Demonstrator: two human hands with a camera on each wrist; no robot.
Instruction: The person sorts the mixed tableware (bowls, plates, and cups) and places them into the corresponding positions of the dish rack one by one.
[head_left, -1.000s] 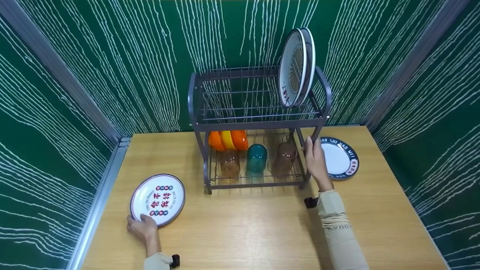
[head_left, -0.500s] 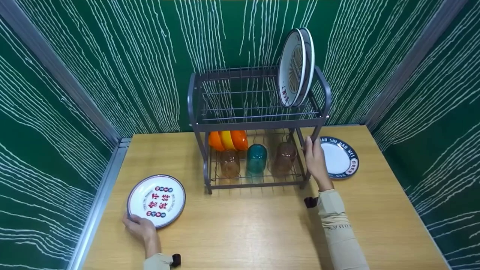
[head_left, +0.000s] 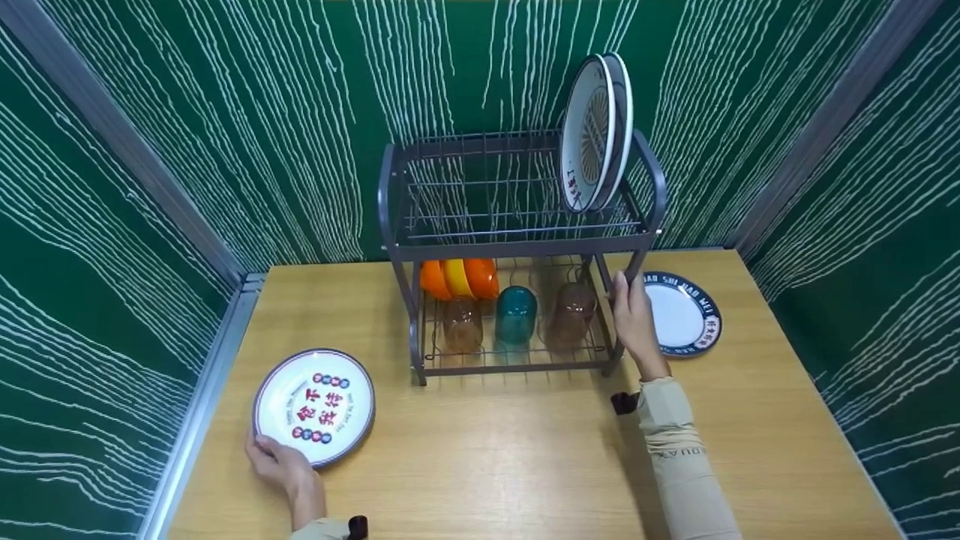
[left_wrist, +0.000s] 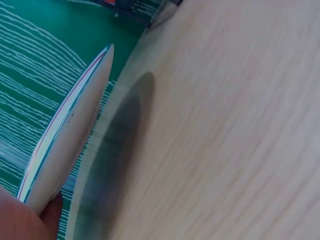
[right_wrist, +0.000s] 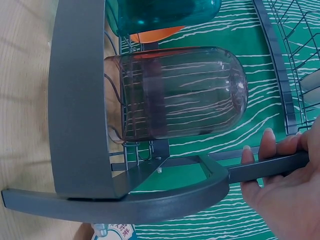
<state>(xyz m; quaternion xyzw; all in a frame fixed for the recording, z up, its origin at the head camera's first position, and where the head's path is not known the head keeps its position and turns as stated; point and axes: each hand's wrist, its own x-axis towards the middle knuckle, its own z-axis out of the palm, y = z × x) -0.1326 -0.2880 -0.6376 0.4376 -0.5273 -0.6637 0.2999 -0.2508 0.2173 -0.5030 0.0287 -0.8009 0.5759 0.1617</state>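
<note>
My left hand (head_left: pixel 281 469) pinches the near-left rim of a white plate (head_left: pixel 292 397) with red lettering and a dark blue edge. In the left wrist view the plate (left_wrist: pixel 70 125) appears edge-on, raised over the table with its shadow below. At the right side of a two-tier metal dish rack (head_left: pixel 517 247), my right hand (head_left: pixel 636 319) grips the front upright; the right wrist view shows fingers curled round that grey bar (right_wrist: pixel 265 167). Two plates (head_left: pixel 589 135) stand on edge at the right end of the top tier.
On the lower tier sit orange and yellow bowls (head_left: pixel 457 279), an amber glass (head_left: pixel 462 326), a teal glass (head_left: pixel 515 315) and a brownish glass (head_left: pixel 572 315). A dark-rimmed plate (head_left: pixel 679 315) lies right of the rack. Green walls (head_left: pixel 285 135) enclose the wooden table (head_left: pixel 480 442).
My left hand has tilted and raised the plate slightly, shifting its grip a little to the left along the rim. The right hand stays on the rack's upright.
</note>
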